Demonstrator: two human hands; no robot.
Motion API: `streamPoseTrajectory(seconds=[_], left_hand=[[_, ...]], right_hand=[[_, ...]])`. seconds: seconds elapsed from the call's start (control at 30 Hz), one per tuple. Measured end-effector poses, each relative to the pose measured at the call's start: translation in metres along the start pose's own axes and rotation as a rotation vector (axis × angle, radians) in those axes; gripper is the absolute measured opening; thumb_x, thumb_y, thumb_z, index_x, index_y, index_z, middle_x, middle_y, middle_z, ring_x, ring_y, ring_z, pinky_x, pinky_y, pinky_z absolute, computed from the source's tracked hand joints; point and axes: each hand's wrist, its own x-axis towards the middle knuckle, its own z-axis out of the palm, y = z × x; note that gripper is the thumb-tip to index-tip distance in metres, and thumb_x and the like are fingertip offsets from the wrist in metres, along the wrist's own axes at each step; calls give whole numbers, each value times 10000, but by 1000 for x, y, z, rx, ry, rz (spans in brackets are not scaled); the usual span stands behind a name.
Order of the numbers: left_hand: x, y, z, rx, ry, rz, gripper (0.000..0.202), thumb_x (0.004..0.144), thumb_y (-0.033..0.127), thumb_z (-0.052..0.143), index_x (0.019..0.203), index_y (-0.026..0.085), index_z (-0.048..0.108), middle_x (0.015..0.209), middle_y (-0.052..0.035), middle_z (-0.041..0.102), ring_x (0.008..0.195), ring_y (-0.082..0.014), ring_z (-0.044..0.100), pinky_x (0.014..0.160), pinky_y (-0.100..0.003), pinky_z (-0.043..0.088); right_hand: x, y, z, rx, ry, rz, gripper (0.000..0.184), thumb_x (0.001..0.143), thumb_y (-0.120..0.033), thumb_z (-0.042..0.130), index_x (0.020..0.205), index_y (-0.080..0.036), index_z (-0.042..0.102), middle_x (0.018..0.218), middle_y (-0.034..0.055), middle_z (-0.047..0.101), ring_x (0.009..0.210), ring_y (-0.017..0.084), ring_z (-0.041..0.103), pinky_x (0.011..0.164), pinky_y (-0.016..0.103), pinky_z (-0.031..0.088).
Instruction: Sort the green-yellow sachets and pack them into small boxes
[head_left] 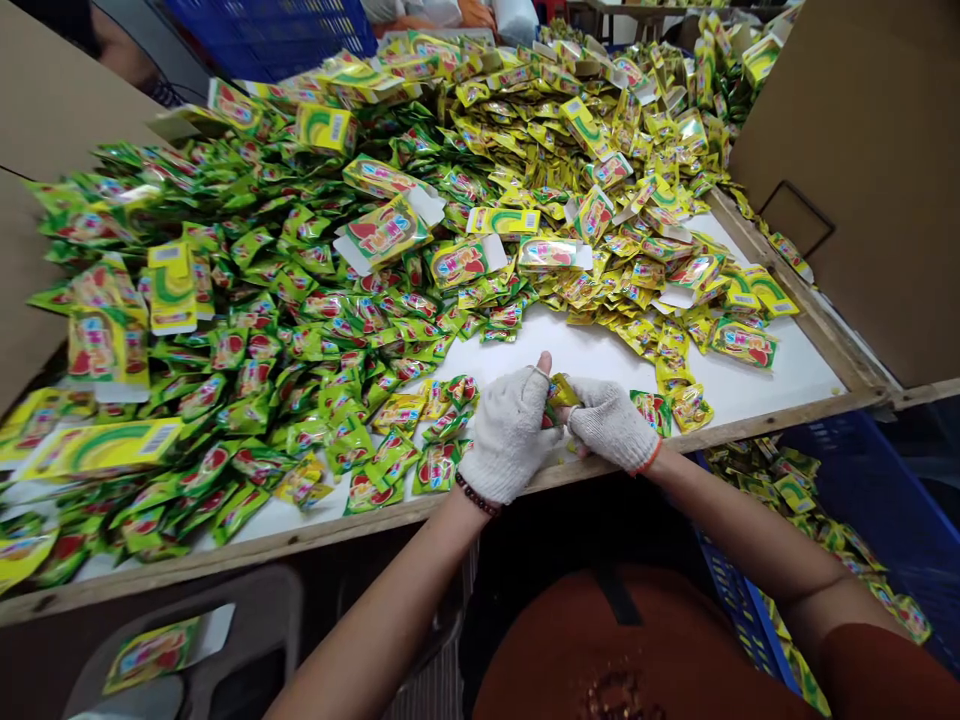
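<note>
My left hand (508, 430), in a white knit glove with open fingertips, is closed around a small stack of yellow-green candy sachets (559, 393) near the table's front edge. My right hand (611, 422), gloved the same way, pinches the same stack from the right. Both hands meet just above the white tabletop (600, 355). Loose green sachets (439, 465) lie directly to the left of my left hand. A few more sachets (679, 405) lie just right of my right hand.
A big heap of green sachets (247, 330) covers the table's left, yellow ones (570, 150) the far right. Small printed cartons (386, 232) lie on top. A blue crate (825, 520) with sachets stands at lower right. Cardboard walls (862, 170) flank the table.
</note>
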Motion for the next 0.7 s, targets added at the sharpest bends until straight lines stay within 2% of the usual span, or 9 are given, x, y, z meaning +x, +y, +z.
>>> streamPoseTrajectory(seconds=[0.1, 0.17, 0.27, 0.33, 0.47, 0.53, 0.63, 0.7], left_hand=[[-3, -1, -12, 74, -63, -126, 713, 752, 269, 638, 1402, 57, 437, 1024, -155, 658, 930, -310, 616, 786, -423, 469], [-6, -3, -18, 64, -89, -153, 586, 778, 301, 643, 1308, 78, 533, 984, -138, 668, 925, -300, 625, 786, -402, 476], [-10, -3, -22, 31, -61, -124, 496, 803, 333, 645, 1232, 93, 583, 924, -114, 667, 888, -282, 633, 767, -378, 483], [-11, -2, -21, 24, -17, -94, 508, 802, 338, 650, 1236, 85, 576, 903, -107, 663, 848, -275, 630, 735, -375, 484], [-10, 0, -17, 17, 5, -24, 518, 811, 337, 637, 1253, 80, 553, 879, -99, 661, 824, -270, 624, 717, -376, 481], [-11, 0, -16, 23, -3, -17, 535, 809, 330, 636, 1272, 80, 540, 874, -97, 659, 825, -269, 621, 726, -377, 480], [-13, -1, -16, 31, -19, -42, 564, 813, 326, 635, 1303, 72, 517, 880, -103, 655, 826, -270, 617, 725, -381, 479], [-13, -1, -17, 36, -25, -39, 575, 817, 326, 633, 1314, 67, 506, 895, -109, 657, 829, -276, 617, 716, -388, 479]], right_hand=[[-3, 0, -10, 10, -56, -4, 147, 875, -255, 513, 957, -176, 607, 542, -67, 517, 399, 80, 477, 386, 172, 348], [-6, 0, -21, -55, -50, -85, 202, 904, -332, 520, 970, -167, 615, 577, -53, 542, 437, 82, 471, 441, 189, 367], [-6, 0, -34, -278, 98, -305, 204, 879, -318, 555, 761, -161, 611, 659, -16, 553, 587, 102, 486, 570, 220, 382], [-4, 1, -36, -377, 136, -374, 236, 844, -261, 558, 629, -164, 550, 644, -12, 520, 642, 115, 473, 608, 232, 360], [2, 4, -30, -422, 77, -362, 200, 797, -169, 498, 600, -167, 529, 596, -30, 480, 619, 108, 445, 610, 238, 326], [3, 4, -28, -421, 43, -337, 207, 793, -170, 499, 592, -166, 545, 589, -27, 495, 619, 110, 457, 612, 238, 336], [0, 2, -30, -297, 14, -303, 145, 806, -216, 551, 735, -161, 665, 691, -7, 609, 682, 127, 529, 640, 236, 395], [-3, 0, -31, -192, 13, -261, 134, 799, -231, 580, 805, -161, 694, 711, -7, 628, 657, 122, 548, 609, 229, 422]])
